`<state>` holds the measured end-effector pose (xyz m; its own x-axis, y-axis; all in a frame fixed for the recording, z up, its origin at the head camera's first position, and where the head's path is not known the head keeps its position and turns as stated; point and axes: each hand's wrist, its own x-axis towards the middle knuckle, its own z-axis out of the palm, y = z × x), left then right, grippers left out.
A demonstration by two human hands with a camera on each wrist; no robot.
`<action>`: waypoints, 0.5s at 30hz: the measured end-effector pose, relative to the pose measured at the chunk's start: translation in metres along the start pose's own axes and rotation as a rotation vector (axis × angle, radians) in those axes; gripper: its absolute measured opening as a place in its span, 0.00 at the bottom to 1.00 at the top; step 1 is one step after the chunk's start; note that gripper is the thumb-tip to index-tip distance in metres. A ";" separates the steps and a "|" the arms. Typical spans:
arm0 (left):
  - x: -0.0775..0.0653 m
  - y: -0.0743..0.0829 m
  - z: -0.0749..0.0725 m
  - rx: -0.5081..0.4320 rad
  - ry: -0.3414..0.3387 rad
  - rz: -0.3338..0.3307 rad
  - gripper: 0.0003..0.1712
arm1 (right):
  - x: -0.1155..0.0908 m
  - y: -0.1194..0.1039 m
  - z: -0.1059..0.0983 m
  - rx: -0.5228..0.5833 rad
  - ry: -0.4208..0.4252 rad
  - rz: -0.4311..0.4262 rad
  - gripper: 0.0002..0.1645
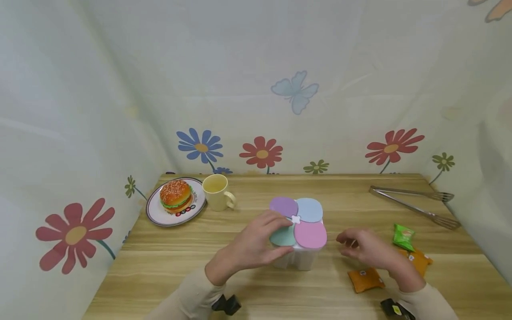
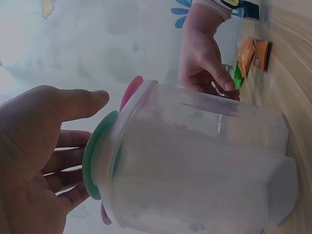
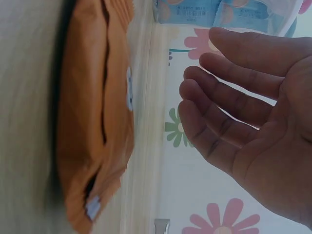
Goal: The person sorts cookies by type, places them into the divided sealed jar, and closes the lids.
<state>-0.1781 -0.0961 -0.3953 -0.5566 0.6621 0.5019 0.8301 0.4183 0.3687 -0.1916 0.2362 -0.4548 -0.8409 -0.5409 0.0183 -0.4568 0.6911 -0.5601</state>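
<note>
A clear plastic storage box (image 1: 305, 260) stands upright on the table, topped by purple, blue, green (image 1: 283, 237) and pink (image 1: 310, 234) petal-shaped flaps. My left hand (image 1: 258, 240) is over its green flap, with thumb and fingers extended around that side; whether the fingertips touch it I cannot tell. Blue packets (image 3: 190, 12) show inside the box in the right wrist view. To the right of the box, my right hand (image 1: 366, 246) hovers with loosely bent fingers and holds nothing. Below it lies an orange packet (image 1: 366, 280).
Beyond my right wrist lie a green packet (image 1: 403, 237) and more orange packaging (image 1: 420, 261). Metal tongs (image 1: 412, 205) rest at the back right. At the back left are a yellow mug (image 1: 216, 195) and a plate (image 1: 156, 212) bearing a burger (image 1: 176, 195). Printed fabric walls border the table.
</note>
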 end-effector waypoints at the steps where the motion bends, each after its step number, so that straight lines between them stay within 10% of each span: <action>1: 0.001 0.001 0.001 0.005 -0.004 0.003 0.28 | -0.002 0.000 -0.001 0.000 -0.007 0.001 0.13; 15: 0.016 0.007 0.008 0.060 -0.043 0.117 0.24 | -0.018 0.006 -0.004 -0.031 -0.154 0.010 0.16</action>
<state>-0.1807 -0.0777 -0.3910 -0.4549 0.7342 0.5040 0.8905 0.3722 0.2615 -0.1802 0.2518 -0.4547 -0.7923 -0.5991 -0.1157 -0.4590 0.7102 -0.5338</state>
